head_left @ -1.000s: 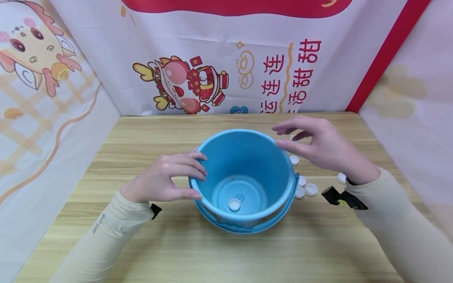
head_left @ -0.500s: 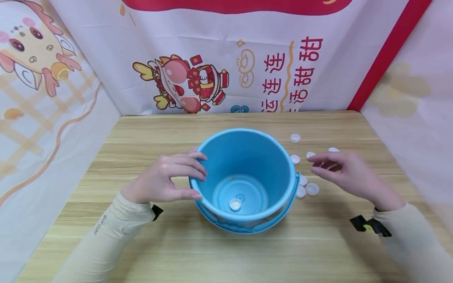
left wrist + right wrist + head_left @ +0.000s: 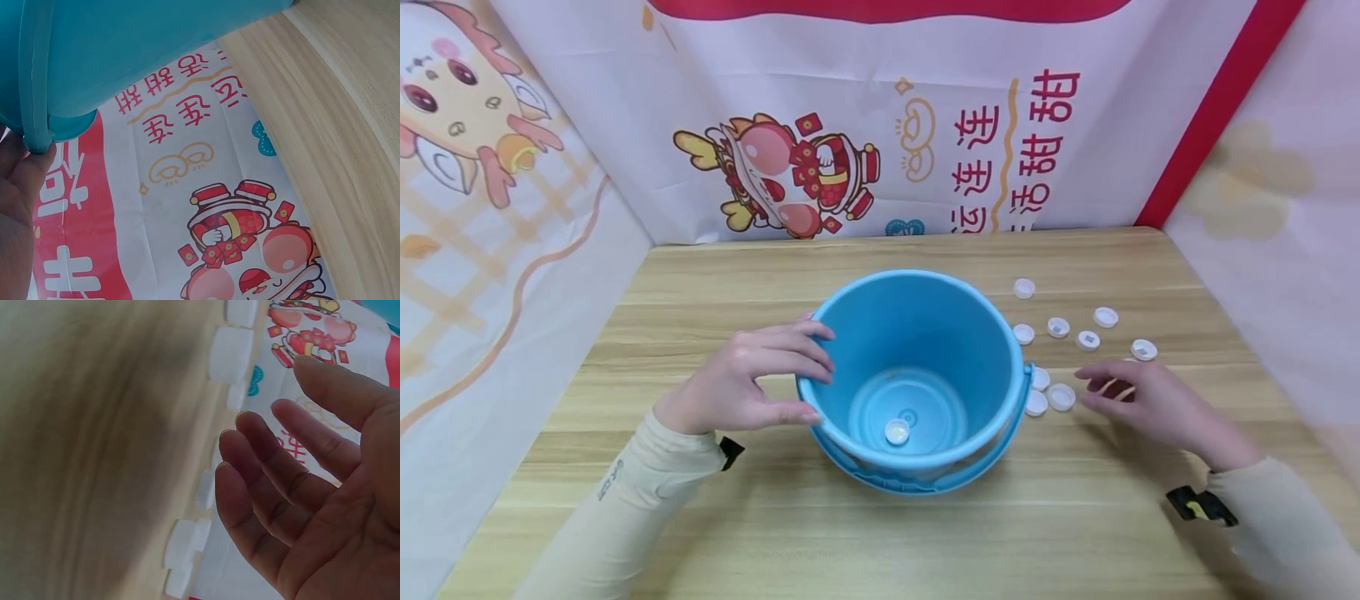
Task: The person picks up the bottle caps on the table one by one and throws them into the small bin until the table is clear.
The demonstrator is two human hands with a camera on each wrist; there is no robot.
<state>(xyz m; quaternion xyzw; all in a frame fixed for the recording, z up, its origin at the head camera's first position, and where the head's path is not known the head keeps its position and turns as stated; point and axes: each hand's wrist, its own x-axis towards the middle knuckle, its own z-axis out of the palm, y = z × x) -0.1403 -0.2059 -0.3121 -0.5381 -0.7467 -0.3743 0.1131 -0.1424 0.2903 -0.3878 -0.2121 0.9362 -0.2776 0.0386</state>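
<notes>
A light blue plastic bucket point(image 3: 925, 325) stands on the table, its mouth tilted toward me. My left hand point(image 3: 745, 379) grips its left rim, fingers over the edge; the left wrist view shows the rim point(image 3: 36, 81) between thumb and fingers. One white bottle cap point(image 3: 897, 432) lies on the bucket's floor. Right of the bucket, my right hand point(image 3: 1157, 412) hovers low with loosely bent fingers and nothing in them. Its fingertips are just right of a white cap point(image 3: 1062, 397). In the right wrist view the palm point(image 3: 337, 525) faces the camera, with caps point(image 3: 230, 355) beyond the fingers.
Several more white caps are scattered behind and right of the bucket, among them one at the back point(image 3: 1024, 288) and one far right point(image 3: 1144, 349). The bucket's handle point(image 3: 910, 485) hangs down in front. Printed cloth walls point(image 3: 820, 67) enclose the wooden table point(image 3: 880, 542).
My right hand has moved from beside the bucket's right rim out to the right and down toward the table, uncovering several caps. My left hand stays on the rim.
</notes>
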